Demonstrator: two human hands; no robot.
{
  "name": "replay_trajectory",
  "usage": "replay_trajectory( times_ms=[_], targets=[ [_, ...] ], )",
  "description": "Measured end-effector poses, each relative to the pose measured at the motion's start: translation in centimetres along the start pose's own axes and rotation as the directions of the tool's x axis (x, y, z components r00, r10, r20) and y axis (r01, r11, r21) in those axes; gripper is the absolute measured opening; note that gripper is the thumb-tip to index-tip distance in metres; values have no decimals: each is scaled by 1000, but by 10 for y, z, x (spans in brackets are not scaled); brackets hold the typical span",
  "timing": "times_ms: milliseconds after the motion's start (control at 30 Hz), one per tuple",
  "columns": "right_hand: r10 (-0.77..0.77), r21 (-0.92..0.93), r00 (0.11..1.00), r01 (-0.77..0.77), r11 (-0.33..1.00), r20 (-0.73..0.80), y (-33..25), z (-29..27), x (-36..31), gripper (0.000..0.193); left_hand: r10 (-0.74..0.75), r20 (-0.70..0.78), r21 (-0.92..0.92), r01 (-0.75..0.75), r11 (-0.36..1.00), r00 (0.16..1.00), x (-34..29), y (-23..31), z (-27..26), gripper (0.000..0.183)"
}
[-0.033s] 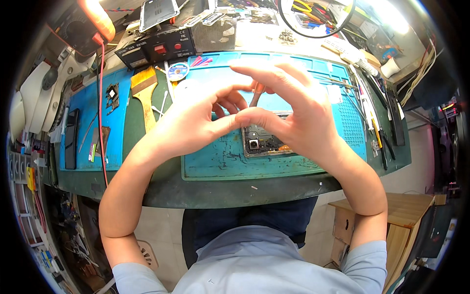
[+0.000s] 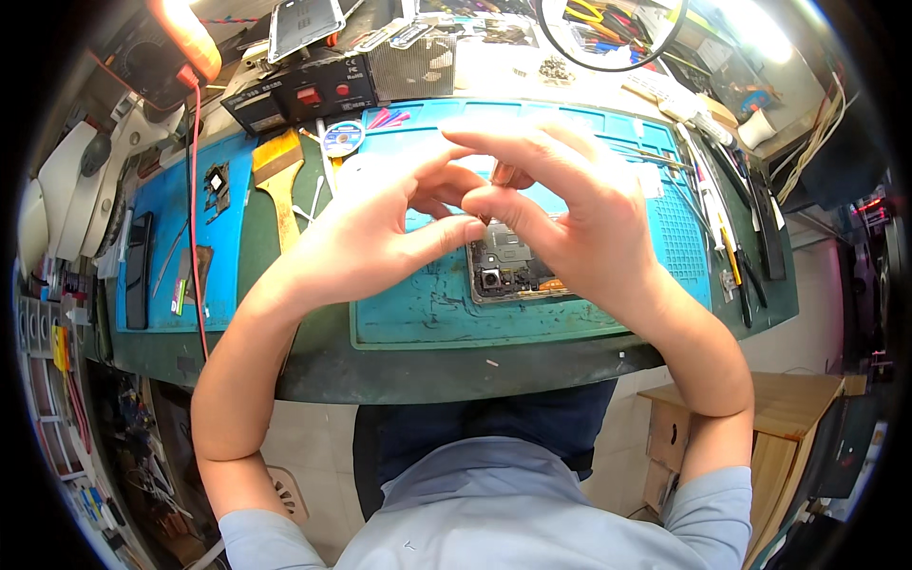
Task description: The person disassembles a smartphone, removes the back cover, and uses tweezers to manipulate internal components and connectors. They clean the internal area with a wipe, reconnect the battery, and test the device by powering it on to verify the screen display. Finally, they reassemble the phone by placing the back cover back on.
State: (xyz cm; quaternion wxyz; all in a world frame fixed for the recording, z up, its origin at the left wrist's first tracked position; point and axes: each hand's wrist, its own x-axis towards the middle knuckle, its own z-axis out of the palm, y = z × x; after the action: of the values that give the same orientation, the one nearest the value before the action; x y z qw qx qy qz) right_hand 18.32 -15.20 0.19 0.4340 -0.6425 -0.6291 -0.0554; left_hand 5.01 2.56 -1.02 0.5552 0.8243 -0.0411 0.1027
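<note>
My right hand (image 2: 579, 209) grips a small screwdriver (image 2: 505, 174) with a reddish-brown handle, thumb and fingers closed round it. Little of the handle shows between the fingers. Below it lies an opened phone (image 2: 503, 256) with its camera module and inner boards bare, partly covered by my right hand. My left hand (image 2: 380, 223) reaches in from the other side, fingers curled and thumb tip close to the screwdriver's lower end. Whatever its fingertips hold is hidden. Both hands are over the blue work mat (image 2: 427, 318).
Left of the mat lie a wide brush (image 2: 278, 190), a solder reel (image 2: 343, 139) and a second blue mat (image 2: 152, 204) with a dark phone (image 2: 140, 271). A red cable (image 2: 198, 237) crosses there. Tweezers and pliers (image 2: 746, 285) line the right side. A black box (image 2: 304, 93) stands behind.
My right thumb has risen along the screwdriver and covers more of its handle. The left thumb tip has shifted slightly right. The phone stays in place.
</note>
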Motion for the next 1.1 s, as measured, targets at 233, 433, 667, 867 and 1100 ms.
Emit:
replay_trajectory(
  times_ms=[233, 433, 667, 867, 1100],
  targets=[
    [139, 73, 978, -152, 986, 159, -13, -9, 5, 65, -106, -53, 196, 115, 974, 993, 5, 4, 4, 56],
    [229, 404, 958, -281, 870, 175, -4, -3, 4, 64, -9, -70, -160, -2, 987, 998, 7, 6, 13, 35],
    [96, 58, 988, -104, 993, 124, -7, -2, 5, 66, -127, -5, 212, 125, 969, 992, 9, 9, 5, 44],
    [45, 102, 997, -51, 994, 59, -6, 3, 7, 66, -91, -57, 255, 102, 962, 994, 5, 2, 5, 53],
    [108, 254, 990, -127, 959, 85, -7, 5, 5, 67, 32, -56, 20, -31, 999, 998, 5, -3, 10, 42]
  ],
)
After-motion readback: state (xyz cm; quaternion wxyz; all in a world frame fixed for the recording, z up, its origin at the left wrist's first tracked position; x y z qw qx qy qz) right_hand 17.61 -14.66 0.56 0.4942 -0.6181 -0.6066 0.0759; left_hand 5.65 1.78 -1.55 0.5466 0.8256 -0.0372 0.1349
